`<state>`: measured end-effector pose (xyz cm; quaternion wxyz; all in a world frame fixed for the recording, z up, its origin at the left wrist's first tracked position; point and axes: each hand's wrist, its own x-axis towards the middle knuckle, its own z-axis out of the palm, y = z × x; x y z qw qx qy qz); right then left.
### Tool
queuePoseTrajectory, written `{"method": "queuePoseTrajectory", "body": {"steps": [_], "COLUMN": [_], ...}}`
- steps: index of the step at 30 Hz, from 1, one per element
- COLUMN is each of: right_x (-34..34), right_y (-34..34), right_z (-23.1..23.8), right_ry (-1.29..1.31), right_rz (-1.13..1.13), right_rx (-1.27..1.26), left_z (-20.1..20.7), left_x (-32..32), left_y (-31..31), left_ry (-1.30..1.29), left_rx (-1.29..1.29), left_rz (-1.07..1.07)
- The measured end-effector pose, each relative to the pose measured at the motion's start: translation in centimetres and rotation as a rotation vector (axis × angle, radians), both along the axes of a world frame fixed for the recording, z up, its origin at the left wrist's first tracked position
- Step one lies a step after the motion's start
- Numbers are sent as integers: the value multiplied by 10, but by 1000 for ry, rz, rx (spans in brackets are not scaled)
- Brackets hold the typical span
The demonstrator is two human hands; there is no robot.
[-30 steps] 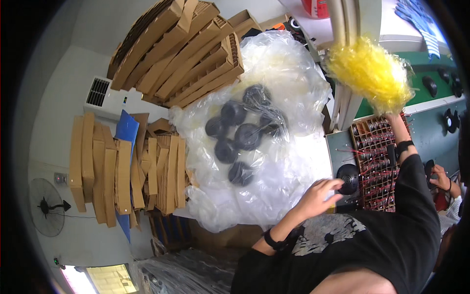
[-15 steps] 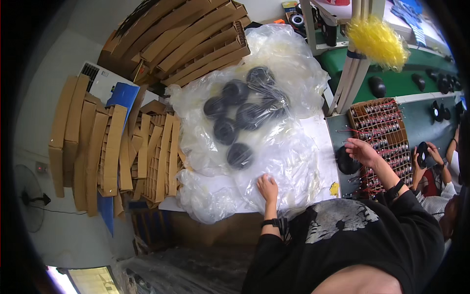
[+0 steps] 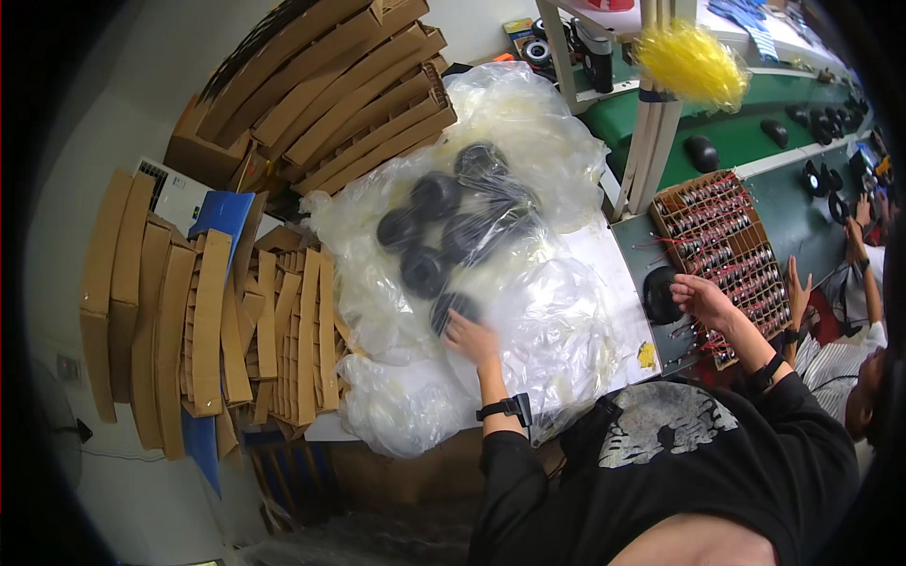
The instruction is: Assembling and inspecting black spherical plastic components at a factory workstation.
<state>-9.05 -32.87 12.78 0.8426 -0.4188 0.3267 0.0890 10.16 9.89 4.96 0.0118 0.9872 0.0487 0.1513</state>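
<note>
My left hand (image 3: 472, 341) reaches over the plastic-covered table, its fingertips at the near edge of a black dome-shaped part (image 3: 453, 309). The fingers look stretched and slightly blurred, without a closed grip. Several more black domes (image 3: 424, 272) lie on the crumpled clear plastic sheet (image 3: 557, 321), some beneath its folds. Over the green bench to the right, my right hand (image 3: 701, 300) hovers half-curled with fingers apart, holding nothing visible. Beside its fingertips sits another black dome (image 3: 661, 294).
A divided cardboard tray (image 3: 722, 255) of small wired parts lies beyond my right hand. Folded cardboard dividers (image 3: 208, 321) crowd the left side. A post (image 3: 646, 151) bears a yellow plastic bundle (image 3: 694, 64). Co-workers' hands (image 3: 798, 288) are at the far right.
My left hand has moved forward and left from the sheet's near part onto the nearest dome. My right hand stays beside its dome. The whole view has shifted slightly.
</note>
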Motion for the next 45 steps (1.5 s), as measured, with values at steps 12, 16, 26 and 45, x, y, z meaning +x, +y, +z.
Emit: {"method": "queuePoseTrajectory", "body": {"steps": [12, 16, 26, 45], "right_x": [8, 10, 26, 12], "right_y": [52, 93, 101, 83], "right_z": [24, 21, 114, 169], "right_ry": [-27, -241, -862, -687], "right_rz": [526, 873, 538, 369], "right_rx": [-142, -127, -635, -1100], "left_z": [77, 133, 192, 173], "left_x": [-116, -147, -135, -129], "left_y": [-32, -60, -119, -140], "left_ry": [480, 607, 308, -555], "left_rx": [-1359, -1605, -1691, -797], "left_rz": [-336, -498, -496, -1018]}}
